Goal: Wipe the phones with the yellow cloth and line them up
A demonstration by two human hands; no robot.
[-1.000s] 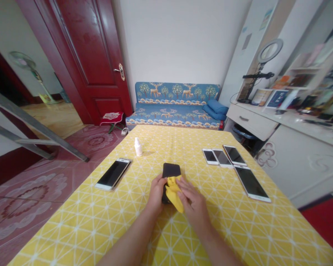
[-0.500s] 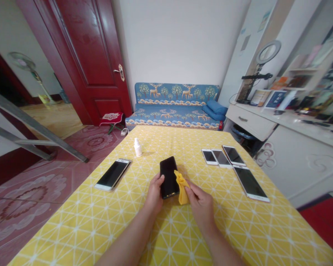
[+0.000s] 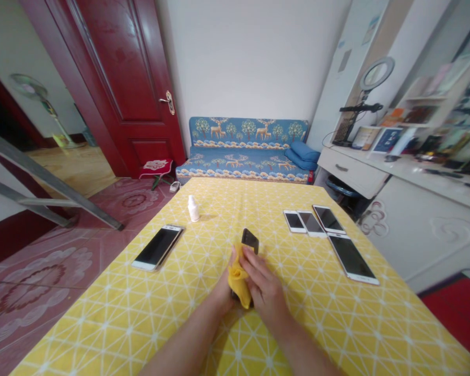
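Observation:
Between my two hands, over the near middle of the table, is a black smartphone point(image 3: 250, 240), tilted and turned so its far end shows past my fingers. My left hand point(image 3: 224, 284) is closed around its left side. A yellow cloth point(image 3: 239, 284) is bunched over the phone and covers most of it. My right hand point(image 3: 264, 282) grips this cloth and presses it against the phone; its fingers lie over the right side. A white bottle point(image 3: 193, 209) stands upright farther off to the left, and a white-framed smartphone point(image 3: 159, 247) lies left of my hands.
Several more phones lie at the right of the table, the largest a white-edged phone point(image 3: 353, 258). The tabletop has a yellow patterned cloth point(image 3: 172, 334). Beyond are a blue sofa point(image 3: 243, 156) and a white cabinet point(image 3: 426, 224); a metal ladder point(image 3: 55, 201) stands left.
The black phone has been turned from screen-up to a steeper tilt. My right hand has moved left with the yellow cloth, which now wraps over the phone.

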